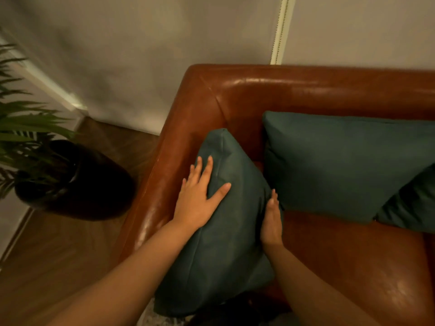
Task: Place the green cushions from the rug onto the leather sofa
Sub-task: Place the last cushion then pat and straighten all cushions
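Observation:
A dark green cushion point(226, 231) leans against the left armrest of the brown leather sofa point(259, 90). My left hand point(197, 201) lies flat on the cushion's upper left face, fingers straight and spread. On the cushion's right edge my right hand point(271, 220) presses with straight fingers held together. A second green cushion point(341, 165) stands against the sofa's backrest to the right. Part of a third green cushion point(409, 203) shows at the right edge, in front of the second one.
A dark round pot point(77, 182) with a leafy green plant point(21, 128) stands on the wooden floor point(47, 250) left of the sofa. Grey curtains point(141, 55) hang behind. The sofa seat point(353, 255) right of my hands is bare leather.

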`<act>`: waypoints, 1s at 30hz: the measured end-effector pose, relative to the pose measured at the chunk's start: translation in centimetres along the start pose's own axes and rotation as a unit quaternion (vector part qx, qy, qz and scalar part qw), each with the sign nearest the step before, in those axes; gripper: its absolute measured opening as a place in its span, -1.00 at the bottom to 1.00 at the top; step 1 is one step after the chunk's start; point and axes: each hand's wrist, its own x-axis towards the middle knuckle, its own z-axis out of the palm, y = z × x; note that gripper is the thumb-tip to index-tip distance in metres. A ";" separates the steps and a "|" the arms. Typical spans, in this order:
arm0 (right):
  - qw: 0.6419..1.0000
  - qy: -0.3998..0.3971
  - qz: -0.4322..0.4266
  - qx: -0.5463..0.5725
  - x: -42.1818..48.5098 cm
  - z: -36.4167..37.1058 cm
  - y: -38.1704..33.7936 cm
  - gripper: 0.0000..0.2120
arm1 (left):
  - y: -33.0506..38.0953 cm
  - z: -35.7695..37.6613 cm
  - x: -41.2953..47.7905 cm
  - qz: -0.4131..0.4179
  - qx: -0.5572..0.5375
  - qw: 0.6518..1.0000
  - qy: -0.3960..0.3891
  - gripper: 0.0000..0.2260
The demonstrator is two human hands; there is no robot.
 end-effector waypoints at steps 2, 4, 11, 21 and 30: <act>0.998 0.012 0.053 -0.010 -1.1 -0.3 1.9 -0.56 | -0.6 0.6 -2.5 -0.005 -0.007 1.000 0.008 -0.23; 0.996 0.012 0.075 -0.037 -1.9 0.2 3.1 -0.56 | -0.9 1.8 -4.3 -0.015 -0.006 1.000 0.021 -0.27; 0.997 -0.014 0.073 -0.030 -2.0 0.6 3.4 -0.53 | -0.2 4.3 -4.6 -0.015 0.058 0.997 0.045 -0.27; 0.999 -0.017 0.032 0.017 -6.3 1.1 -0.3 -0.29 | -2.0 3.5 -9.9 -0.023 -0.016 0.997 0.065 -0.12; 0.989 -0.083 0.040 -0.113 -6.3 0.3 -0.5 -0.25 | -2.0 4.5 -10.3 -0.035 0.052 0.997 0.054 -0.18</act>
